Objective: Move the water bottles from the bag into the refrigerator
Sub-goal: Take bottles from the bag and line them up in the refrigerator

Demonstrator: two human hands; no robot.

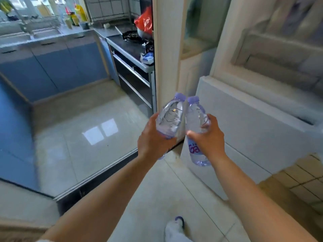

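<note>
Kitchen doorway, pale tiled floor (97, 140) with window glare; blue cabinets (57, 67) run from 9 to 11 o'clock under a cluttered counter, a red plastic bag (145, 21) sits at 12 o'clock by the stove. White refrigerator (253, 123) fills 1 to 3 o'clock, blurred, its upper door swung open. Head view only: left hand (153, 140), fingers curled round a clear water bottle (170, 117), purple cap pointing to 12. Right hand (208, 137) grips a second water bottle (194, 123), thumb across its front, label showing below the palm. Both bottles tilt inward, shoulders touching, held near centre just in front of the refrigerator's lower section. One slippered foot (176, 229) at 6 o'clock
</note>
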